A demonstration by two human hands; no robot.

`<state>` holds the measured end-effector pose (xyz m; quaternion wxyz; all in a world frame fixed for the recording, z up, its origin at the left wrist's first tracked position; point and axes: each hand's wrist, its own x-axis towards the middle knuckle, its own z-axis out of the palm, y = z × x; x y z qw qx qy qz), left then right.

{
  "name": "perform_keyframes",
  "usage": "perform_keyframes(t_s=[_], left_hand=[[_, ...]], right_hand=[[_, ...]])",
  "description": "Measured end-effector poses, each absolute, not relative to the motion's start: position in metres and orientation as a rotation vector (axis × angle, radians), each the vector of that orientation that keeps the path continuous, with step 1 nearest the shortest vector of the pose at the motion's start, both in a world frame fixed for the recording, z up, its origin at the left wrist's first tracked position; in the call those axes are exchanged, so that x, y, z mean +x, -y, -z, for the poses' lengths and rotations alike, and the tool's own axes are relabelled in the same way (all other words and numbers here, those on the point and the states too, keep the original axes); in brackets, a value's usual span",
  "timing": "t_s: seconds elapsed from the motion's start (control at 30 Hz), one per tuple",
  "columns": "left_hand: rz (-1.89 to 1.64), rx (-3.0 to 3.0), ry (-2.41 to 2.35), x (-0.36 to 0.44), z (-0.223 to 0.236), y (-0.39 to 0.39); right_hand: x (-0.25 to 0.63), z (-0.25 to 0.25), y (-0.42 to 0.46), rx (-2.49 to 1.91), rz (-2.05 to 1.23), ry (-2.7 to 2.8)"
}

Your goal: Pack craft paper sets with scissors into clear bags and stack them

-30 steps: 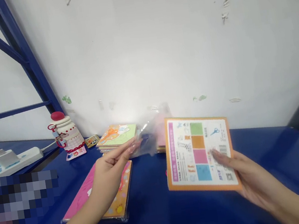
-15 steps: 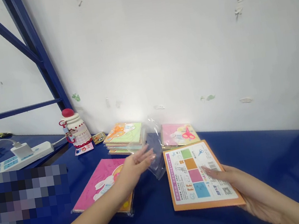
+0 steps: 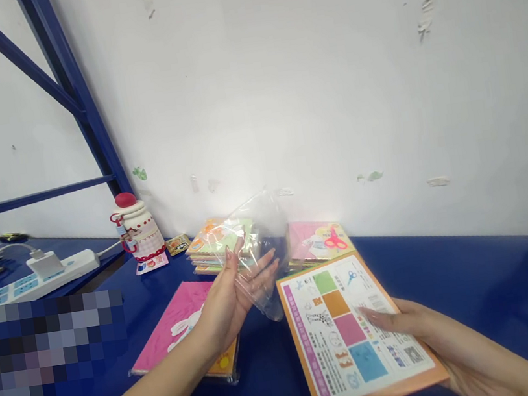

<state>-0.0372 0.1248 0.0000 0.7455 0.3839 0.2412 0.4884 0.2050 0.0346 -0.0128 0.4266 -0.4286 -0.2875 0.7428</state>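
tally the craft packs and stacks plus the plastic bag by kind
clear plastic bag: 1
orange-bordered square craft pack: 1
pink rabbit-cover craft pack: 1
pink scissors-cover craft pack: 1
green-topped stack of craft packs: 1
total: 5

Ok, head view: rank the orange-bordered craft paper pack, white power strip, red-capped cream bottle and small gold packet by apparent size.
1. Orange-bordered craft paper pack, though nearest the camera, which may inflate it.
2. White power strip and red-capped cream bottle: too close to rank, given their different shapes and distances.
3. Small gold packet.
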Motion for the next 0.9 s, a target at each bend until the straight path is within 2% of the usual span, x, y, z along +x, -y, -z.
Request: perform_keyframes(t_s=[0.23,0.43,0.67,0.9], left_hand=[[-1.017,0.842,-0.507,-0.042,0.003,-0.130],[-0.853,0.832,-0.544,-0.035,0.008,-0.124],[-0.820,0.835,-0.571,-0.035,0.010,-0.116],[-0.740,0.892,-0.584,-0.034,0.007,-0.113]], right_hand=[[0.201,0.011,-0.032,-1.038,-1.897,0.735],[0.204,0.009,-0.035,-1.069,-1.813,0.656],[0.211,0.018,-0.043,-1.104,-1.690,0.463],[0.212,0.006,-0.041,-1.137,-1.654,0.427]])
